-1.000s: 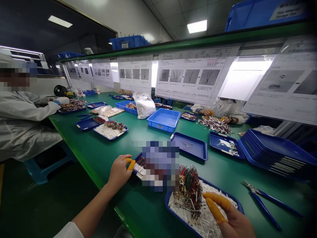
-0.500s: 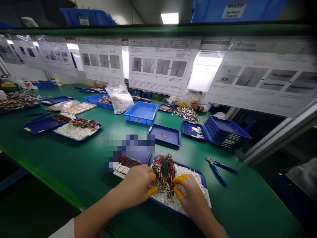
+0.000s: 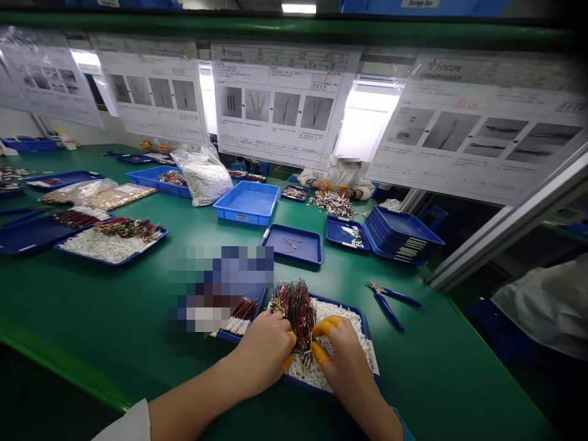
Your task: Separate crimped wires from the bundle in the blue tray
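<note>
left hand (image 3: pixel 261 352): our fingers closed on the wire bundle (image 3: pixel 294 306) from its left, low end, orange tips on
right hand (image 3: pixel 344 358): pinching same bundle from the right, fingers curled shut
bundle: sits btwn both hands, long axis running away from us, both equally close
tray (image 3: pixel 362 318): blue, on counter (image 3: pixel 138 306), holds white sleeves (image 3: pixel 353 324) + the bundle
nearby: cutters (image 3: pixel 388 300) to the right, empty-ish small tray (image 3: pixel 294 245) behind
</note>
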